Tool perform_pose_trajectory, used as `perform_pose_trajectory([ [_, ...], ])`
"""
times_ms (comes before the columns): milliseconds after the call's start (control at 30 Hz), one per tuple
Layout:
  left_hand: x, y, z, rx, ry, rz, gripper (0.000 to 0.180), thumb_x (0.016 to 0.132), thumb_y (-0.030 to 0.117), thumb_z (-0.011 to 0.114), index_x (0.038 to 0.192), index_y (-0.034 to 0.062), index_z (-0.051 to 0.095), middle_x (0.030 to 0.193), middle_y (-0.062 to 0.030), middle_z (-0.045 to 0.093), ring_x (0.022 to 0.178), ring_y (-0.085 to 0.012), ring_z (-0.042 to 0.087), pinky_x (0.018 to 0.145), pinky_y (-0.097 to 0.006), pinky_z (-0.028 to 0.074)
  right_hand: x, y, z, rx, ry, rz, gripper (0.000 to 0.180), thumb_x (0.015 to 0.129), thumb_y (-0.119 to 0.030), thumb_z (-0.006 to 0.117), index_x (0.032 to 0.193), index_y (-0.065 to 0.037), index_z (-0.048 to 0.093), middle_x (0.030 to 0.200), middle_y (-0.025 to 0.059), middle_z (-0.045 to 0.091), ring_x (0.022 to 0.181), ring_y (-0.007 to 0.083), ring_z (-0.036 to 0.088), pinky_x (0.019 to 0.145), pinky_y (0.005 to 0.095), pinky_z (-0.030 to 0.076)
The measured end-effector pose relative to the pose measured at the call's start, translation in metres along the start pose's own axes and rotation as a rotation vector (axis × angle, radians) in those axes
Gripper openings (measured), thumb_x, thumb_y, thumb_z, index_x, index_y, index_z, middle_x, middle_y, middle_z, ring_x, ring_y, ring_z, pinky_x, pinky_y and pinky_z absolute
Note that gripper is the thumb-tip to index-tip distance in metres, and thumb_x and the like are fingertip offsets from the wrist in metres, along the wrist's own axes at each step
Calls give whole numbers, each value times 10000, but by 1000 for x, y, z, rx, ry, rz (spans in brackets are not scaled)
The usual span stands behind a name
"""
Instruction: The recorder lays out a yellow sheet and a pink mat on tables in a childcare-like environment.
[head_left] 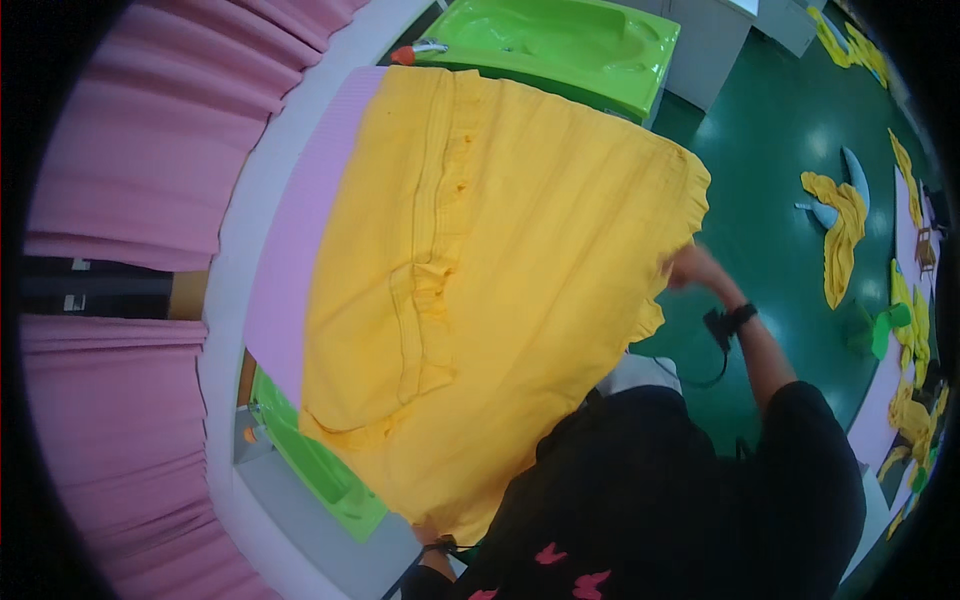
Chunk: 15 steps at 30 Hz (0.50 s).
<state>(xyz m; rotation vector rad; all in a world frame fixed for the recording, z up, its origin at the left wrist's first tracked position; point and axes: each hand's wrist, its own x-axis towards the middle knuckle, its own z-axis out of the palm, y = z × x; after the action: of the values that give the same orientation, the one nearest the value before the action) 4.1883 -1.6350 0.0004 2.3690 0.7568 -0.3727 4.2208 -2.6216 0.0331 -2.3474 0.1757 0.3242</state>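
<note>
A large yellow cloth (540, 230) with ruffled edges lies spread in front of me, its far left part flat and a folded-over flap with a ruffled band near its middle. Under it is a lilac ribbed pad (290, 290), showing along the left. My right hand (690, 268) is closed on the ruffled right edge of the cloth, a little blurred. Down at the cloth's near left corner, my left hand (427, 530) touches the fabric. Its fingers are mostly hidden, so their grip is unclear.
Green moulded basins (560, 45) (320, 470) with taps stand beyond and left of the cloth. Pink curtains (160, 130) hang at left. On the green floor (770, 130) lie a pale blue curved cushion (857, 170) and yellow cloth (845, 235). A green container (870, 325) stands at right.
</note>
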Motion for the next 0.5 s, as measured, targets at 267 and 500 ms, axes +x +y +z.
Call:
perform_pose_trajectory([
  [267,-114,16,58,755,-32,224,349,790,249,693,1054,37,610,885,-147,670,838,-301,650,700,-390,523,73,61,-99,61,871,632,540,792,-467,649,1147,-60,633,1016,185,674,958,332,648,810,419,514],
  [500,-154,-1,101,-1217,107,-592,319,875,288,565,1069,35,576,841,-93,645,790,-298,631,740,-411,534,80,78,-90,17,702,601,445,819,-407,652,1146,-106,639,984,179,679,864,264,678,743,381,540],
])
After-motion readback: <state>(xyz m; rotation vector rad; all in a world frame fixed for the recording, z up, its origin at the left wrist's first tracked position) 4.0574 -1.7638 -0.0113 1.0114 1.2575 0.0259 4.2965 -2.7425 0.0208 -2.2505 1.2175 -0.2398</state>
